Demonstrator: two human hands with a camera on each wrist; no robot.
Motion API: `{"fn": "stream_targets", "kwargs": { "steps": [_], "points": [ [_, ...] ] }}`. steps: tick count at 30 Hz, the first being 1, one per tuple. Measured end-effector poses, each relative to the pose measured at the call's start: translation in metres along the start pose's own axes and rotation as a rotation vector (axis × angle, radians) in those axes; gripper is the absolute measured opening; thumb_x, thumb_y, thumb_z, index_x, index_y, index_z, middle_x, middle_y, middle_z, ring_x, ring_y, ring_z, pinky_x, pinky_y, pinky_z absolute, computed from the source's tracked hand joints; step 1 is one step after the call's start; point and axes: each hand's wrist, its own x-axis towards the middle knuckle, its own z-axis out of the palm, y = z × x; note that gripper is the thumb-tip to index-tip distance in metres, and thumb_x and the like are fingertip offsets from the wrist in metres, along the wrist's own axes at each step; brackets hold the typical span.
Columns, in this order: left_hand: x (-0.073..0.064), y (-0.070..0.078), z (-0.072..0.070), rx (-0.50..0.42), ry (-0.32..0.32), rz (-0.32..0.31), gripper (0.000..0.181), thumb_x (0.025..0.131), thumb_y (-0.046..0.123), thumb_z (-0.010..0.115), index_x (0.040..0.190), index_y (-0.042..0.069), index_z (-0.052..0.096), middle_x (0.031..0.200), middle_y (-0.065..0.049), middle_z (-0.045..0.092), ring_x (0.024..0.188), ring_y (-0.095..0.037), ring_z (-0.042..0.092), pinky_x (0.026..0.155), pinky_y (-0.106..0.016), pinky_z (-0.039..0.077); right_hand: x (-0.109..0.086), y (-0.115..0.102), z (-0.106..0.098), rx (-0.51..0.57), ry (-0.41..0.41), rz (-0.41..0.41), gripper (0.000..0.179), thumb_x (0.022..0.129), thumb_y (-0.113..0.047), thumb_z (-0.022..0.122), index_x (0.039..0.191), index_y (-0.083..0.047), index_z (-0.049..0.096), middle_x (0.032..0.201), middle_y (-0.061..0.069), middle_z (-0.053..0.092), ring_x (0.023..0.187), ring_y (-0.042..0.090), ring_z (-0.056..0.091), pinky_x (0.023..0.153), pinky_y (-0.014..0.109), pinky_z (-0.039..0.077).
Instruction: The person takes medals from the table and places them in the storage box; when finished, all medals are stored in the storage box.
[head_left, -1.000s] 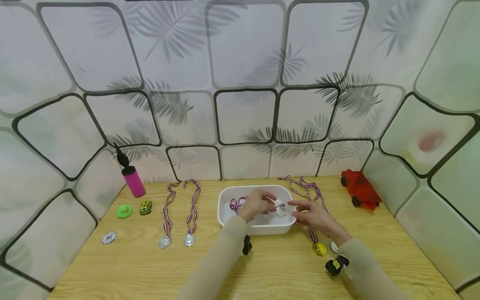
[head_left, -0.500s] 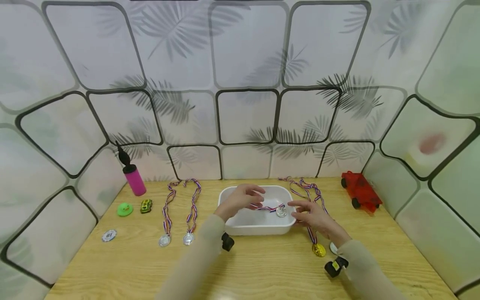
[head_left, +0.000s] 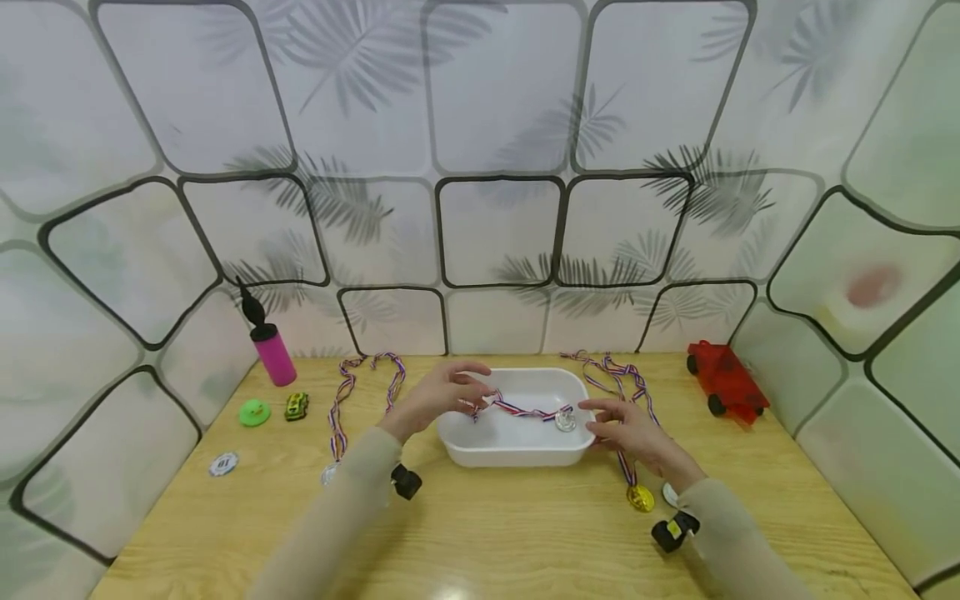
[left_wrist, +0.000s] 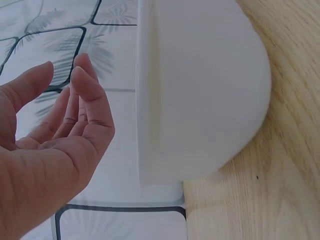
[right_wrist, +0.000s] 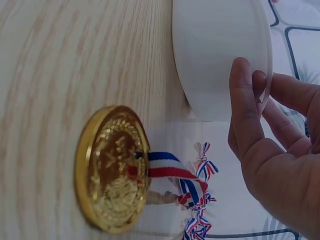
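"White tray (head_left: 517,457), sitting on the wood-grain table (head_left: 480,533). Calling the far wall twelve. What is it holding?"

"A silver medal (head_left: 566,419), lying inside near three o'clock. Its striped ribbon (head_left: 516,409) is trailing across the floor toward nine."

"And the left hand (head_left: 438,398)?"

"Hovering by the nine o'clock rim. Fingers are bending loosely, thumb standing apart from them, the grasp holding nothing. Ribbon is lying just by the fingertips; whether they are touching, I cannot tell."

"Right hand (head_left: 630,433)?"

"Pinching the rim at three o'clock, the gap closing to the wall's thickness. Fingers are straddling the edge."

"Anything near that wrist?"

"A gold medal (head_left: 641,498) on a striped ribbon, resting on the table at four o'clock."

"Farther off?"

"A red toy car (head_left: 727,383) is standing between two and three; a green duck (head_left: 254,413) is sitting at nine, well apart."
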Motion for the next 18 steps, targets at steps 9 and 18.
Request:
{"fn": "stream_targets", "kwargs": {
  "steps": [9, 18],
  "points": [
    [-0.014, -0.006, -0.021, -0.015, 0.033, -0.067, 0.043, 0.094, 0.005, 0.063, 0.135, -0.001, 0.052, 0.122, -0.027, 0.062, 0.096, -0.022, 0.068, 0.079, -0.033, 0.057, 0.0, -0.001, -0.001, 0.019, -0.001, 0.0, 0.048, 0.098, -0.007, 0.059, 0.141, 0.007, 0.045, 0.108, 0.018, 0.053, 0.084, 0.016, 0.064, 0.08, 0.036, 0.06],
    [-0.037, -0.022, -0.051, 0.017, 0.059, -0.056, 0.045, 0.094, 0.008, 0.064, 0.135, -0.003, 0.05, 0.108, -0.01, 0.068, 0.091, -0.017, 0.068, 0.081, -0.04, 0.056, 0.0, -0.001, -0.001, 0.022, -0.003, -0.001, 0.048, 0.098, -0.008, 0.059, 0.141, 0.006, 0.044, 0.112, 0.02, 0.051, 0.087, 0.019, 0.065, 0.082, 0.037, 0.06]
  ]
}}
